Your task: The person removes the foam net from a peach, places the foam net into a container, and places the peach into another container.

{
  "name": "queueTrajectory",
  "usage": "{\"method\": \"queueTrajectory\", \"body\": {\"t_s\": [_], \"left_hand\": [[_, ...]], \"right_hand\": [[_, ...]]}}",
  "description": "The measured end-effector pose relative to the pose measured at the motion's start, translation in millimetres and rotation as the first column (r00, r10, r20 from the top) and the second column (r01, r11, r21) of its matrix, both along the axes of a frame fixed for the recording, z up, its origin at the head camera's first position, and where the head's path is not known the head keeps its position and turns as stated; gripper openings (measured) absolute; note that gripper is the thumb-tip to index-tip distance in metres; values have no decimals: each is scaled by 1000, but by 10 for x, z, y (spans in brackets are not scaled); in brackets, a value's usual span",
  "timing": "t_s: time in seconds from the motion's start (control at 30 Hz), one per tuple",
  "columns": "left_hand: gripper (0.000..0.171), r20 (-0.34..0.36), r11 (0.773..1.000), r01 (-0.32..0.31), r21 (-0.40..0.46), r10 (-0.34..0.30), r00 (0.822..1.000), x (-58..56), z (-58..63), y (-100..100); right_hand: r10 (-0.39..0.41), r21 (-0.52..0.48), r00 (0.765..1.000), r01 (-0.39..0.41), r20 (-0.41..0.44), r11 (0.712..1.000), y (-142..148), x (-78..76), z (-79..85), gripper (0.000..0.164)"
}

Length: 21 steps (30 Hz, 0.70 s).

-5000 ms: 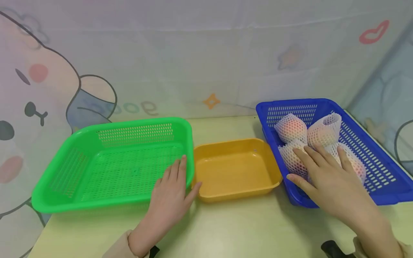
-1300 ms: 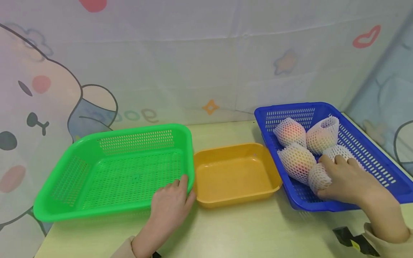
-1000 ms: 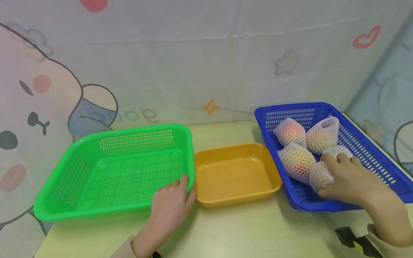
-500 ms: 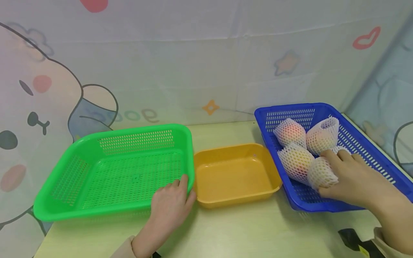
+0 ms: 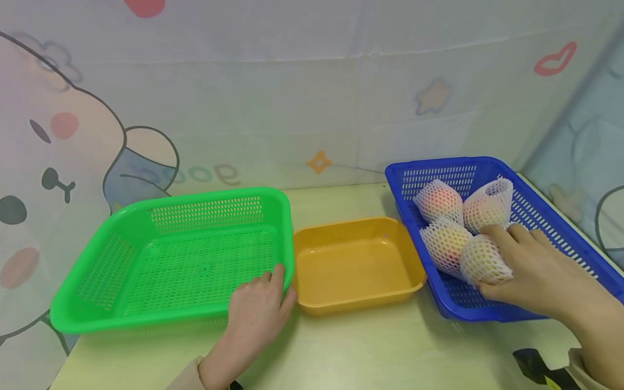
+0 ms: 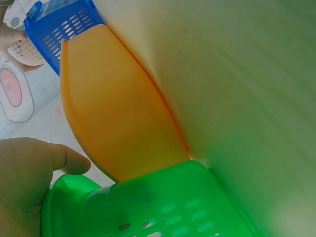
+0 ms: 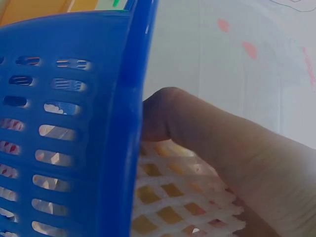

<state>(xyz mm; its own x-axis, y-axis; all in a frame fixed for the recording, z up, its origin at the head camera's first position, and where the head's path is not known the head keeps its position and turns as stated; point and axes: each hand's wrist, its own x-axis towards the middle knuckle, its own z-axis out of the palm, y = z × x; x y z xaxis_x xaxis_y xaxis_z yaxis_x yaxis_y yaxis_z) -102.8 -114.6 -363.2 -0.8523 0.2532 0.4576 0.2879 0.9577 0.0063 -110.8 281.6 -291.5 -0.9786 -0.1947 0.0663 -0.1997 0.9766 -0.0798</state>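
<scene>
Holding netted fruit [image 5: 483, 262], right grip [image 5: 533, 271], pale tabletop [image 5: 356, 346] beneath, cartoon-printed cloth [image 5: 273, 114] behind.

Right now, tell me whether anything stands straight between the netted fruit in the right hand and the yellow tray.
Yes: between the held fruit and the yellow tray rises the blue basket's left rim. Another netted fruit also sits beside it, toward that rim.

Green basket [image 5: 195, 271], orange tray [image 5: 358, 271] and blue basket [image 5: 556, 227] share a table [image 5: 380, 346].
</scene>
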Motion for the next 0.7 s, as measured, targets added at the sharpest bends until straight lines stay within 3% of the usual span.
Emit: {"method": "queueTrajectory", "body": {"t_s": [0.37,0.7], "left_hand": [[20,10,1000,-2,-2,2,1000,0,7,-2],[22,35,1000,-8,6,7,999,5,16,2]], "right_hand": [[33,-30,997,-35,-72,999,-8,15,-11,87],[130,-115,982,-146,-138,983,-95,52,37,85]]}}
